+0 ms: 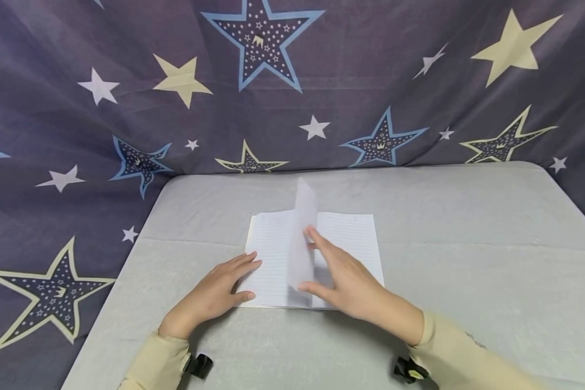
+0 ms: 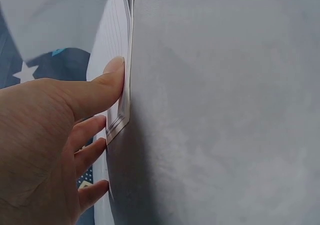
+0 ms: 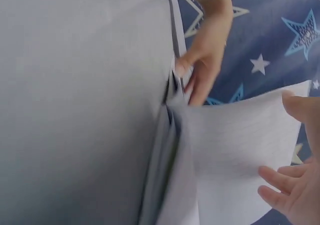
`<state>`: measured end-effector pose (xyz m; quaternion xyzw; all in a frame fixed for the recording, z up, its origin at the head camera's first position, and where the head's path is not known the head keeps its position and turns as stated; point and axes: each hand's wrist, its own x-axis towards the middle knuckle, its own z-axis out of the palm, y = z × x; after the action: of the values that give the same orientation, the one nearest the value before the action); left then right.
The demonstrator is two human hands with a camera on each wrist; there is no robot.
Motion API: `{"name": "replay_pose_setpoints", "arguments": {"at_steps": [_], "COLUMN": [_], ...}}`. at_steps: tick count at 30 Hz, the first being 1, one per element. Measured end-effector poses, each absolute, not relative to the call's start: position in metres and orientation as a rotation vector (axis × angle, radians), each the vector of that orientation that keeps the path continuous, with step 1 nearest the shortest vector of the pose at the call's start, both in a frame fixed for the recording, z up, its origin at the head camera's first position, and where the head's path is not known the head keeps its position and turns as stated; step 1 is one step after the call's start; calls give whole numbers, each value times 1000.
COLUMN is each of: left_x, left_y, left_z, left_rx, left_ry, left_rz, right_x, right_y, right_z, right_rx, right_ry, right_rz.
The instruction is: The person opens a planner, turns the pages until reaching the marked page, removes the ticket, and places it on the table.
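Observation:
An open notebook (image 1: 268,254) with lined white pages lies in front of me. One leaf (image 1: 303,238) stands nearly upright along its middle. My right hand (image 1: 348,276) touches this leaf from the right, its thumb and fingers spread apart; in the right wrist view the fingertips (image 3: 270,177) lie against the raised leaf (image 3: 235,145). My left hand (image 1: 219,290) rests at the notebook's left edge with its fingers loosely extended. In the left wrist view its thumb (image 2: 107,85) lies on the page near the corner, and the other fingers reach along the edge.
The notebook is on a table with a grey cloth (image 1: 468,260). Behind and to the left hangs a dark curtain (image 1: 141,32) with printed stars. Black wrist devices (image 1: 200,366) sit at both beige sleeves (image 1: 158,360).

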<state>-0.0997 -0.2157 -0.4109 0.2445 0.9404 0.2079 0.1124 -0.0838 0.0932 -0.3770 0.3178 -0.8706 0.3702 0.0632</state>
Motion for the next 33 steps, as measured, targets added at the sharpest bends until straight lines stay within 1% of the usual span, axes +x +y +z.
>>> {"name": "replay_pose_setpoints", "arguments": {"at_steps": [5, 11, 17, 21, 28, 33], "left_x": [-100, -99, -100, -102, -102, -101], "left_y": [-217, -226, -236, -233, -216, -213], "left_z": [-412, -412, -407, -405, -409, -411], "left_rx": [737, 736, 624, 572, 721, 765], "left_ry": [2785, 2843, 2862, 2858, 2821, 2815], "left_rz": [631, 629, 621, 647, 617, 596], "right_x": [-81, -77, -74, -73, -72, -74], "right_y": [76, 72, 76, 77, 84, 107], "right_z": [-382, -394, -402, -404, -402, -401], "right_rx": [1071, 1204, 1326, 1375, 1408, 1361], "right_ry": [-2752, -2871, -2893, -2905, -2906, -2833], "right_rz": [1032, 866, 693, 635, 707, 804]}}
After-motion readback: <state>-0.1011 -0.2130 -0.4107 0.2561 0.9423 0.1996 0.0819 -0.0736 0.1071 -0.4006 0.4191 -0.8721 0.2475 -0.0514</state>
